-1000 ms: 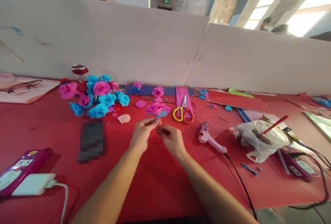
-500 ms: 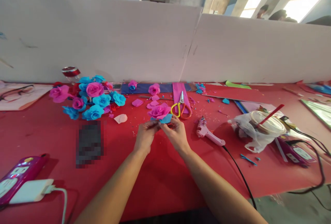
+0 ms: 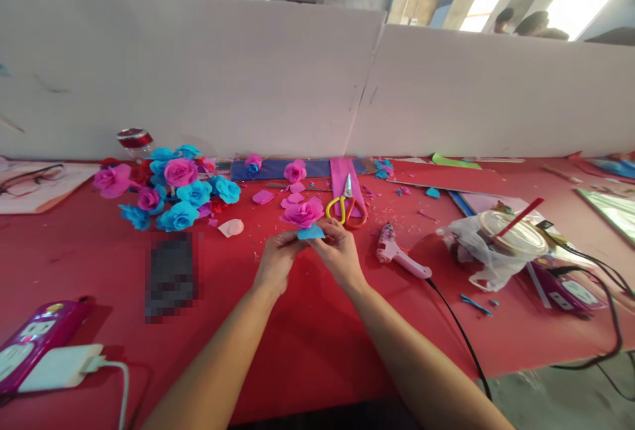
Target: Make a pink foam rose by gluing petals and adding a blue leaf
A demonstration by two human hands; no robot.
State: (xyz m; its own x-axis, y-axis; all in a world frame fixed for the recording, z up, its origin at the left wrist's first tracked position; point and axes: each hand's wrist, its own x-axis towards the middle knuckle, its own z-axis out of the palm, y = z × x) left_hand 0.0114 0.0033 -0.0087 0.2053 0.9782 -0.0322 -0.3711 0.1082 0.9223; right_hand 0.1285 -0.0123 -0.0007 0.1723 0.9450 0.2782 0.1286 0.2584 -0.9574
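Your left hand [image 3: 276, 260] and right hand [image 3: 341, 255] both pinch the blue petal [image 3: 311, 233], beside the pink flower [image 3: 303, 212].

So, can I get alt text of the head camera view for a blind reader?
A person's left hand and right hand hold a blue paper piece over a red table, a pink flower just above it in view. Scissors and a pink glue gun lie nearby; blue, pink and red flowers cluster at left.

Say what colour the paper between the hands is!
The paper is blue, clearest in the head view.
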